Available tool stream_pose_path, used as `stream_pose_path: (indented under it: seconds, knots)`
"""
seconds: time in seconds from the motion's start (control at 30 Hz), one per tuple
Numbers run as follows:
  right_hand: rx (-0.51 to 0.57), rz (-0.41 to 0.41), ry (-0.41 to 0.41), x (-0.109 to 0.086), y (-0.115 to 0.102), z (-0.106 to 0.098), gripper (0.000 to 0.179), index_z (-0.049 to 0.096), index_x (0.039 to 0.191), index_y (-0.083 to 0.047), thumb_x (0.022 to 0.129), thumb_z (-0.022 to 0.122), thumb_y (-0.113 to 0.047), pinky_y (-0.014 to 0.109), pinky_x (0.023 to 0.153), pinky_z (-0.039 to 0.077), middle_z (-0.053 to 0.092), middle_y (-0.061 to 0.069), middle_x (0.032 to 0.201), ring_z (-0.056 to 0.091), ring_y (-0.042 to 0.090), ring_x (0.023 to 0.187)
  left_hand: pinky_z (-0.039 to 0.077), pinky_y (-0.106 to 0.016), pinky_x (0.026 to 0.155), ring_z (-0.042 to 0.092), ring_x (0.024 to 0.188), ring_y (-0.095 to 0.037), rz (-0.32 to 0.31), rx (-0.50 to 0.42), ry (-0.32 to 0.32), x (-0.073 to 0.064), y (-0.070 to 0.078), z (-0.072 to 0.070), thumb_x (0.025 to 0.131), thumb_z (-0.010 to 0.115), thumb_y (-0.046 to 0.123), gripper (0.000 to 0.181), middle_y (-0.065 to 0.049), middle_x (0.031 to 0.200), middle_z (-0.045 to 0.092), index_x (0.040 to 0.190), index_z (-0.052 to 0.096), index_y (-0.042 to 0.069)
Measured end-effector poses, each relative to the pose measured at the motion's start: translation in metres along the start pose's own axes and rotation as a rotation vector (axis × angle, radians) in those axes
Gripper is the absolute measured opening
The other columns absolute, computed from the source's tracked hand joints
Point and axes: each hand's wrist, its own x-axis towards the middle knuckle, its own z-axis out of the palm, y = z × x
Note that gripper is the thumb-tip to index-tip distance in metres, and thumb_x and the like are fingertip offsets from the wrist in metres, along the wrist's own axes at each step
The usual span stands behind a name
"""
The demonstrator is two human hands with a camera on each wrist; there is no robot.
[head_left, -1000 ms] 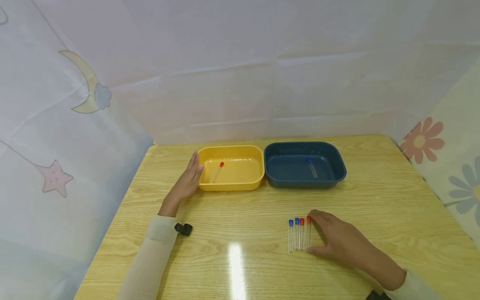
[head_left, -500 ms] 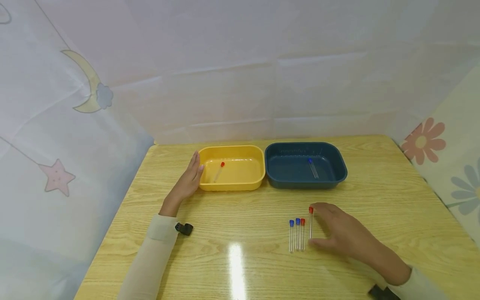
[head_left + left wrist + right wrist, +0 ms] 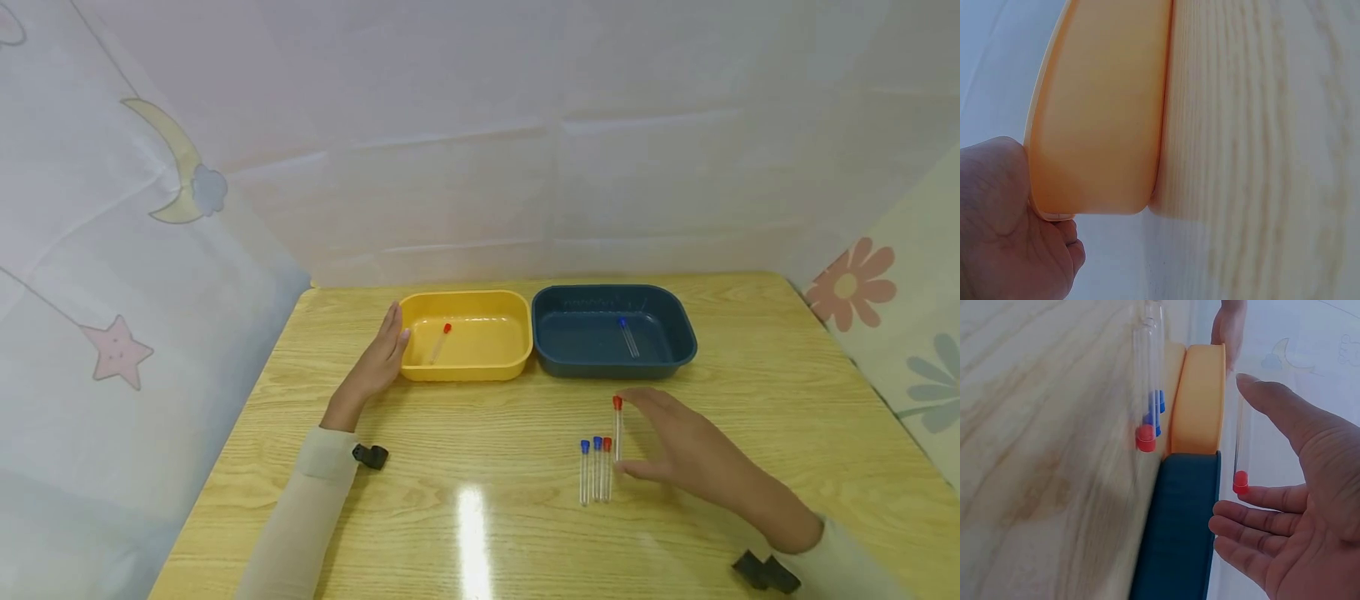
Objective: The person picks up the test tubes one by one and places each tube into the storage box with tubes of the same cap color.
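My right hand (image 3: 690, 454) pinches a clear test tube (image 3: 618, 429) with a red cap end to end, forefinger at the cap and thumb at the bottom. In the right wrist view this tube (image 3: 1243, 437) is raised off the table. Left of it, two blue-capped tubes (image 3: 584, 475) and one red-capped tube (image 3: 607, 475) lie side by side on the table. My left hand (image 3: 375, 362) rests against the left end of the yellow tub (image 3: 465, 374), fingers straight along its rim. Inside that tub lies a red-capped tube (image 3: 441, 343).
A dark blue tub (image 3: 615, 370) stands against the yellow tub's right side, with blue-capped tube (image 3: 628, 337) contents near its middle. Both tubs sit toward the back of the wooden table (image 3: 360, 533). Printed cloth (image 3: 450, 167) hangs behind and at both sides.
My right hand has lifted the rightmost red-capped test tube from the row and carried it a little toward the tubs. The left hand stays against the yellow tub.
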Motion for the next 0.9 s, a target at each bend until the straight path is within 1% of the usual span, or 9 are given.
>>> stream_pose_path:
  seconds: [0.27, 0.37, 0.47, 0.6, 0.73, 0.8, 0.9]
  knots:
    - [0.037, 0.001, -0.011, 0.010, -0.006, -0.004, 0.095, 0.050, 0.146, -0.001, 0.077, 0.084, -0.056, 0.062, 0.099, 0.047, 0.051, 0.024, 0.144, 0.050, 0.045, 0.131, 0.003, -0.049, 0.124, -0.010, 0.155, -0.027, 0.003, 0.009, -0.002, 0.000, -0.001, 0.000, 0.114, 0.023, 0.027, 0.062, -0.007, 0.167, -0.019, 0.159, -0.009, -0.001]
    - [0.047, -0.007, -0.016, 0.013, -0.008, -0.007, 0.094, 0.050, 0.145, 0.000, 0.078, 0.083, -0.057, 0.063, 0.099, 0.047, 0.051, 0.024, 0.144, 0.050, 0.046, 0.130, 0.003, -0.049, 0.124, -0.010, 0.155, -0.027, 0.006, 0.010, -0.003, 0.001, 0.000, 0.000, 0.114, 0.023, 0.026, 0.062, -0.008, 0.167, -0.019, 0.159, -0.008, -0.002]
    - [0.044, -0.020, -0.011, 0.017, -0.009, -0.009, 0.093, 0.050, 0.145, -0.001, 0.079, 0.082, -0.057, 0.062, 0.098, 0.048, 0.051, 0.024, 0.144, 0.051, 0.045, 0.130, 0.004, -0.049, 0.124, -0.009, 0.155, -0.027, 0.012, 0.012, -0.002, 0.001, 0.000, 0.000, 0.114, 0.023, 0.029, 0.063, -0.008, 0.167, -0.018, 0.159, -0.008, -0.003]
    - [0.038, -0.032, -0.006, 0.024, -0.010, -0.011, 0.093, 0.049, 0.146, -0.002, 0.079, 0.084, -0.054, 0.061, 0.097, 0.049, 0.050, 0.024, 0.145, 0.050, 0.045, 0.131, 0.004, -0.049, 0.124, -0.009, 0.155, -0.027, 0.007, 0.013, 0.000, 0.001, 0.001, -0.001, 0.114, 0.022, 0.030, 0.063, -0.008, 0.168, -0.018, 0.159, -0.007, -0.003]
    - [0.044, -0.027, -0.011, 0.030, -0.011, -0.015, 0.095, 0.048, 0.147, -0.003, 0.079, 0.081, -0.060, 0.062, 0.097, 0.049, 0.049, 0.024, 0.146, 0.049, 0.046, 0.132, 0.004, -0.050, 0.124, -0.009, 0.155, -0.028, 0.002, 0.018, -0.001, 0.001, 0.000, -0.001, 0.114, 0.024, 0.028, 0.063, -0.008, 0.168, -0.018, 0.160, -0.007, -0.002]
    - [0.052, -0.024, -0.013, 0.033, -0.012, -0.016, 0.096, 0.048, 0.147, -0.003, 0.079, 0.079, -0.064, 0.062, 0.097, 0.049, 0.048, 0.024, 0.146, 0.049, 0.047, 0.132, 0.004, -0.052, 0.124, -0.009, 0.155, -0.029, 0.003, 0.031, -0.002, 0.000, 0.000, 0.000, 0.114, 0.025, 0.028, 0.063, -0.008, 0.168, -0.019, 0.160, -0.008, -0.002]
    - [0.067, -0.018, -0.015, 0.036, -0.013, -0.017, 0.097, 0.048, 0.147, -0.003, 0.079, 0.077, -0.066, 0.062, 0.098, 0.048, 0.048, 0.025, 0.147, 0.049, 0.046, 0.132, 0.003, -0.053, 0.124, -0.010, 0.155, -0.031, 0.002, 0.087, 0.002, 0.000, 0.001, -0.001, 0.114, 0.025, 0.030, 0.064, -0.009, 0.168, -0.018, 0.160, -0.007, -0.002]
